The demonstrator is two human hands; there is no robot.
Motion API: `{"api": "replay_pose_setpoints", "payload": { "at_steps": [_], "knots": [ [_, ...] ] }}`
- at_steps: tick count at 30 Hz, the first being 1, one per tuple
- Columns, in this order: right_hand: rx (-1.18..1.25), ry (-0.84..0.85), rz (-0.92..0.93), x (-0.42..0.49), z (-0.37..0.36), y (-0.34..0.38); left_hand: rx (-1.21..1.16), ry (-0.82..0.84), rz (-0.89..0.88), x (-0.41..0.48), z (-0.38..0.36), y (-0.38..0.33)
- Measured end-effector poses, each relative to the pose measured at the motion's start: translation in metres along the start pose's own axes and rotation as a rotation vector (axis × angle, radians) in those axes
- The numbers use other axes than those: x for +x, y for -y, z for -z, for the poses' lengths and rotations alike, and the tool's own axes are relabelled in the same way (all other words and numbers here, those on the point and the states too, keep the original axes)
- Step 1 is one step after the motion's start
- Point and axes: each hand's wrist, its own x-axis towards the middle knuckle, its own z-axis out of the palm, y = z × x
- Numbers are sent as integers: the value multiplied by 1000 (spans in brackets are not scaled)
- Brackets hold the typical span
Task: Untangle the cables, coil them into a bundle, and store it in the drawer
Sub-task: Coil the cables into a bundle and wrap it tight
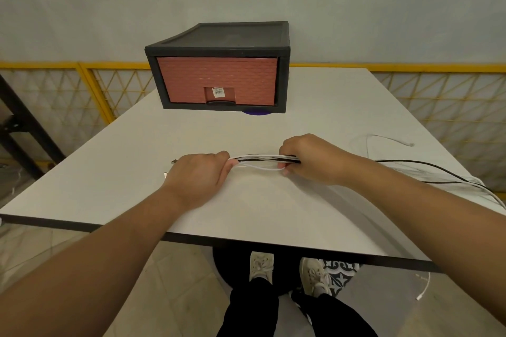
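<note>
A bundle of white and black cables point(258, 162) is stretched between my two hands above the white table point(273, 205). My left hand point(198, 176) grips one end, with plug ends poking out to its left. My right hand point(309, 159) grips the other end, and loose black and white strands point(427, 169) trail from it to the right, over the table edge. The drawer unit point(219, 71), a black frame with a closed reddish-brown drawer, stands at the back of the table.
A thin white cable point(388, 139) lies loose on the table at the right. Another white cable end point(423, 286) hangs below the table's near edge. A purple disc point(256, 112) peeks from under the drawer unit. Yellow mesh fencing point(82, 85) stands behind.
</note>
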Motion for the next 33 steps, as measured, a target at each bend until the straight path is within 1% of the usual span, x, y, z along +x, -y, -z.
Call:
{"api": "replay_pose_setpoints", "payload": {
  "at_steps": [2, 4, 9, 11, 16, 19, 22, 25, 27, 29, 33],
  "knots": [
    [-27, 16, 28, -2, 2, 1, -1, -36, -25, -1, -1, 2],
    [-70, 38, 37, -7, 6, -1, -16, -31, -25, -1, -2, 3],
    [-182, 45, 1, -21, 18, -12, -19, -16, -13, 0, 0, 1],
    [-179, 46, -24, -26, 22, -16, -16, -8, -8, 0, 0, 1],
    [-172, 89, -178, -44, 32, -40, 28, 15, 20, -1, -1, 3],
    [-108, 104, -281, -59, 40, -57, 70, 57, 41, 1, -1, 2],
    [-97, 115, -358, -68, 48, -68, 66, 55, 48, 1, 1, 1],
    [-99, 89, -454, -82, 56, -92, 70, 76, 84, 0, 5, 2],
    [-53, 53, -508, -96, 61, -109, 99, 107, 96, 2, 6, 2],
    [-52, 43, -514, -107, 62, -121, 127, 131, 91, 6, 5, 4],
    [-131, 103, -500, -116, 61, -136, 147, 178, 103, 9, 4, 19]
  ]
}}
